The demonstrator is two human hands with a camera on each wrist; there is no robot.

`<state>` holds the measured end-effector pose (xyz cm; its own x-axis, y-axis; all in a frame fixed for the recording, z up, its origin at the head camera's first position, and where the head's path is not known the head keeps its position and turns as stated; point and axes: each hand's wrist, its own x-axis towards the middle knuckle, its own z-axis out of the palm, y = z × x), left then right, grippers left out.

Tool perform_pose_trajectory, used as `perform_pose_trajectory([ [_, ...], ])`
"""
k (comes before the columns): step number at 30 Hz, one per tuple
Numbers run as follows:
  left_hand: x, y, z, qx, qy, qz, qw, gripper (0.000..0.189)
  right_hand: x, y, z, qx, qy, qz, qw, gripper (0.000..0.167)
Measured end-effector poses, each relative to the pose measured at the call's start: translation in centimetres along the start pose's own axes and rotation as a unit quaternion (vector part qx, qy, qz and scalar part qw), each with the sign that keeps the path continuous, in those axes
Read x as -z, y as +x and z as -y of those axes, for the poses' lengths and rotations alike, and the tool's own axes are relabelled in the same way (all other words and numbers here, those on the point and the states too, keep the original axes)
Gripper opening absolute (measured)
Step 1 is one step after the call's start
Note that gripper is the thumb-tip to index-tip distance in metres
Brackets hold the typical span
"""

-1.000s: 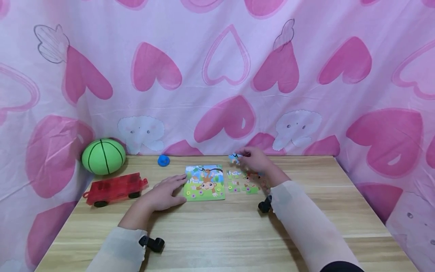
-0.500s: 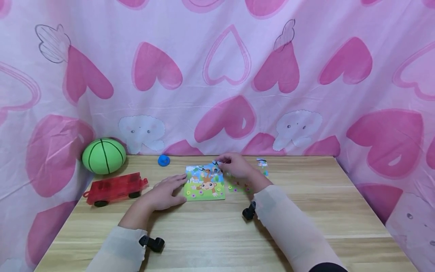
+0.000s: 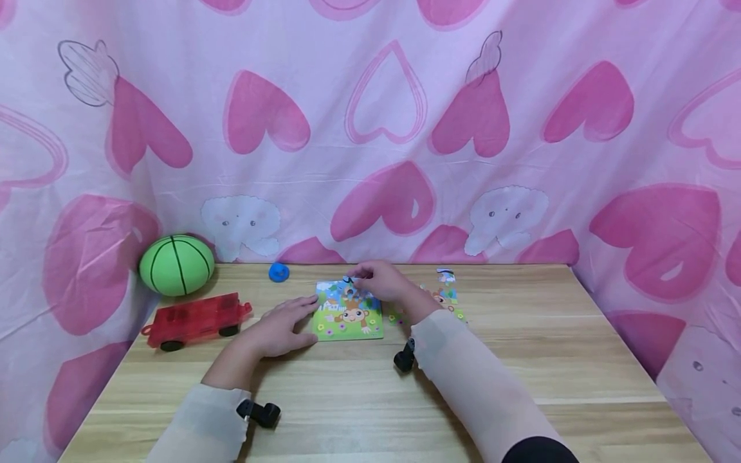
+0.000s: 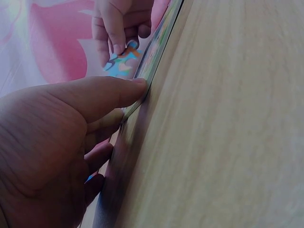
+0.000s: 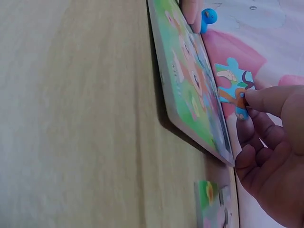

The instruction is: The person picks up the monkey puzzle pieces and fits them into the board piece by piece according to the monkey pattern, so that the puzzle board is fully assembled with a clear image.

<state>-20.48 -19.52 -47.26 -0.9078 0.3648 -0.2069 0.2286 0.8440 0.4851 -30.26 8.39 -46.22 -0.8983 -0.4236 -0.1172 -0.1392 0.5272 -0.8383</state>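
A square puzzle board (image 3: 348, 325) with a cartoon monkey on green and blue lies flat on the wooden table. My left hand (image 3: 280, 329) rests at its left side, fingers spread; in the left wrist view the thumb (image 4: 114, 92) presses the board's edge. My right hand (image 3: 383, 281) is over the board's far edge. Between thumb and fingers it pinches a jigsaw piece (image 5: 230, 83), blue with a brown part and a dark curl, tilted up above the board. Loose jigsaw pieces (image 3: 447, 292) lie right of the board, partly hidden by the right wrist.
A small blue toy (image 3: 278, 272) stands behind the board to the left. Further left are a red toy wagon (image 3: 193, 321) and a green ball (image 3: 176, 265) with black lines. A pink heart-print curtain (image 3: 370, 128) hangs behind the table.
My right hand has moved left from the loose pieces at the right, carrying the jigsaw piece over the board's far edge. The left hand has stayed in place.
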Motion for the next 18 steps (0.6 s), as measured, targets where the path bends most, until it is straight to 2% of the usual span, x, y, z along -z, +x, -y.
perform_pose_trajectory([
  [5,0.1,0.0,0.0,0.000,0.000,0.002,1.0000,0.083,-0.5,0.3,0.2,-0.007,-0.001,0.009,0.9999,0.025],
  [12,0.1,0.0,-0.1,0.000,-0.001,0.003,1.0000,0.084,-1.0,0.7,0.0,-0.012,-0.064,-0.001,0.9979,0.031],
  [18,0.1,-0.1,-0.1,0.000,0.000,0.002,1.0000,0.084,-1.4,0.9,0.0,-0.019,-0.094,0.006,0.9954,0.037],
])
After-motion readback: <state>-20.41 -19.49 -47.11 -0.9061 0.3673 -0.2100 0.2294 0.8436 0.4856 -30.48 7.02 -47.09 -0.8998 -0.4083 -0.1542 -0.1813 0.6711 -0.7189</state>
